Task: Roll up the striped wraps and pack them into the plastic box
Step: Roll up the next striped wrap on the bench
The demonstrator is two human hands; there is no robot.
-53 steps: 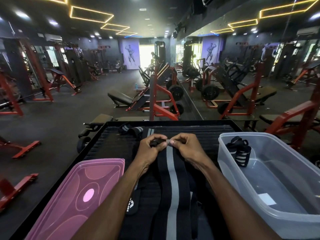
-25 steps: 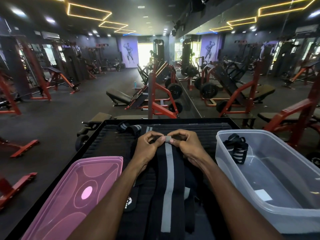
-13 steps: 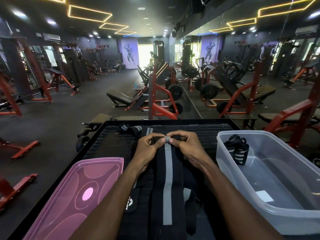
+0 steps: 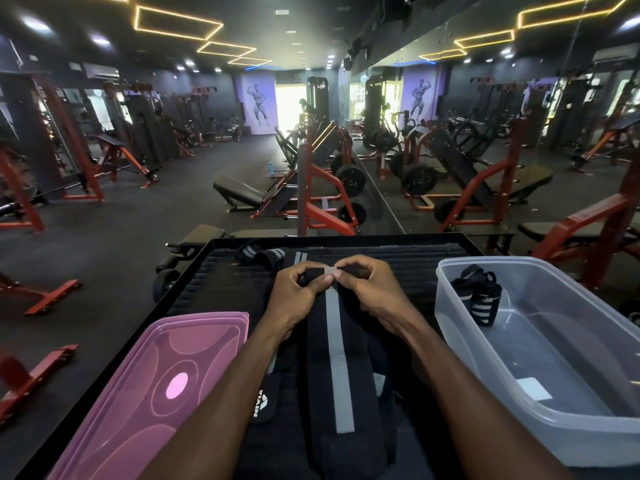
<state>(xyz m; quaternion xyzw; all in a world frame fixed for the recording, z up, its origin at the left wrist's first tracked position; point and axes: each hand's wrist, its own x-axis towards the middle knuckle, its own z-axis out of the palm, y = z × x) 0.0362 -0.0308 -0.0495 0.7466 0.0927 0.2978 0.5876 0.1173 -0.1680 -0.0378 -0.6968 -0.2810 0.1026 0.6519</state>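
Nearest us, the long striped wrap [image 4: 334, 368] lies flat on the desk [image 4: 221, 282], running away from our body between our forearms. To its left sits the pink lid [image 4: 145, 403]; to its right the clear plastic box [image 4: 540, 358], open.

At the wrap's far end our left hand [image 4: 298, 296] and right hand [image 4: 372, 289] meet, each pinching that end between thumb and curled fingers, with a small tight turn of cloth between them. We judge this to be the very start of rolling this wrap: the first fold is made, the length is not yet wound. The next move calls for turning that core toward us evenly with both hands, keeping the stripe straight so the roll does not cone.

One rolled wrap [image 4: 479, 296] already stands in the box's far left corner. Beyond our hands more loose wraps [image 4: 263, 253] lie at the desk's far edge. Other black straps bunched beneath our wrap may snag it. Past the desk stand gym machines [image 4: 311, 188].
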